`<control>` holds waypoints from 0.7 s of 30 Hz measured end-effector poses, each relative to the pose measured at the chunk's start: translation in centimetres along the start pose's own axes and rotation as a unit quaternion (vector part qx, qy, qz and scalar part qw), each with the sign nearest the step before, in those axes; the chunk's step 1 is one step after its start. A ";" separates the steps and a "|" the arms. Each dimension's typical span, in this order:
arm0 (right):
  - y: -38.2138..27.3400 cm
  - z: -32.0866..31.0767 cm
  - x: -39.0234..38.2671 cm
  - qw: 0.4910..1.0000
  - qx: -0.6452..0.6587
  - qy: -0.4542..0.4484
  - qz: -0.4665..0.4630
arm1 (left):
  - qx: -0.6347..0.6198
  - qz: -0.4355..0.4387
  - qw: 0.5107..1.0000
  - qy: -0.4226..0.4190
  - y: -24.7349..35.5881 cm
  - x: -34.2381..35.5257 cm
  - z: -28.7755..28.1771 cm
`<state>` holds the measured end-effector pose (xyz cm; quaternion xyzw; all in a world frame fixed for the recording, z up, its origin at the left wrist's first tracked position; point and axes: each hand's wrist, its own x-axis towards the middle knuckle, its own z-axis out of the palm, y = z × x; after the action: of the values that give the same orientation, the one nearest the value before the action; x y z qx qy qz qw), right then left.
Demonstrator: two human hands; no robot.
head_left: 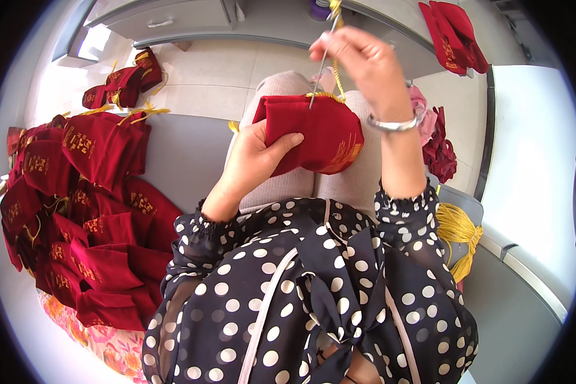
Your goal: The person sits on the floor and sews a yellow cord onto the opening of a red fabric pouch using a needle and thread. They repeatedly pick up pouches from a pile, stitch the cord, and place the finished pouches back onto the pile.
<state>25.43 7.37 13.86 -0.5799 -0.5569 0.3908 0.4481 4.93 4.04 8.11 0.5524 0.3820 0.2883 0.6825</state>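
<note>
My left hand (257, 153) grips a dark red velvet pouch (320, 131) with gold print, holding it over my lap by its left side. My right hand (365, 64) is raised above the pouch and pinches a long thin metal needle (321, 64) whose tip reaches the pouch's top edge. A yellow-gold cord (336, 70) runs from that hand down to the pouch's mouth. A silver bracelet sits on my right wrist.
A big heap of red pouches (83, 217) lies on a grey surface at my left, with more (125, 83) farther back. A bundle of yellow cord (459, 233) and red fabric (440, 150) lie at my right. More red pouches (453, 32) sit at the top right.
</note>
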 end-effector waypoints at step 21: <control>3.7 5.4 -13.9 0.979 -0.161 -0.098 0.075 | -0.273 -0.016 0.957 0.100 0.5 2.5 -0.1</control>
<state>20.36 -5.95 8.10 -0.6438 -0.6085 0.3831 0.2616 6.27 6.25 8.09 0.3074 0.3639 0.4241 0.7702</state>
